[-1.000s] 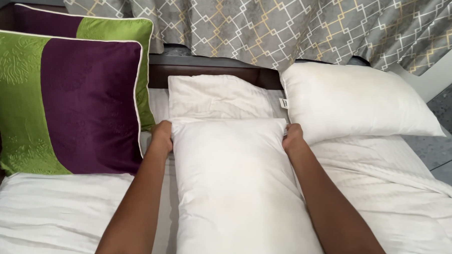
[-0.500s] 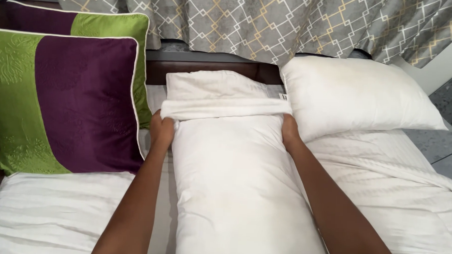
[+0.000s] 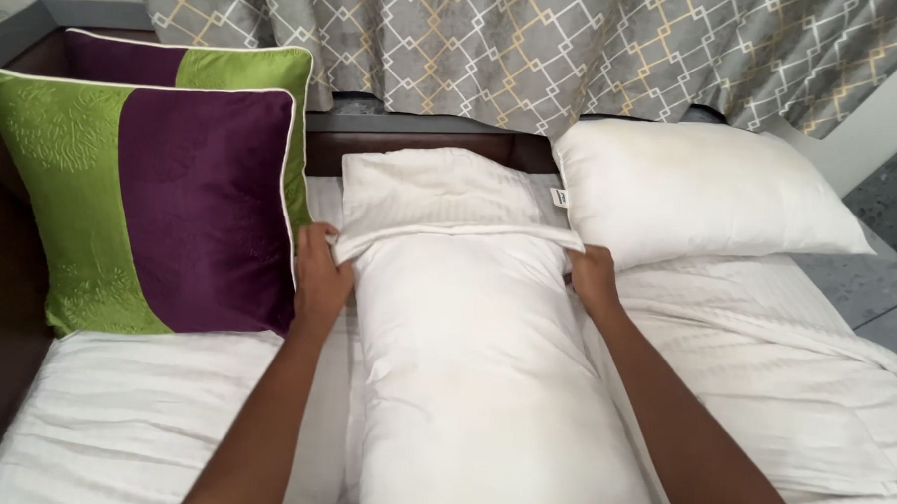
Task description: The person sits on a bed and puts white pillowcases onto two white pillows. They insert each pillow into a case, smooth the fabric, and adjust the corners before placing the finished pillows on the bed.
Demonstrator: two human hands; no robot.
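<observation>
Hands: left (image 3: pixel 320 274), right (image 3: pixel 593 279) grip pillowcase (image 3: pixel 440 197); two white pillows.

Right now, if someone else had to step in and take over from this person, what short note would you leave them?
Left hand: grips the open edge of the white pillowcase on its left side.
Right hand: grips the same edge on the right.
The bare white pillow lies lengthwise on the bed, its top end just inside the case.
Done: the case mouth is over the pillow's top.
Left: most of the pillow is uncovered.
Nearby: a second white pillow to the right, two green-and-purple cushions to the left.
</observation>
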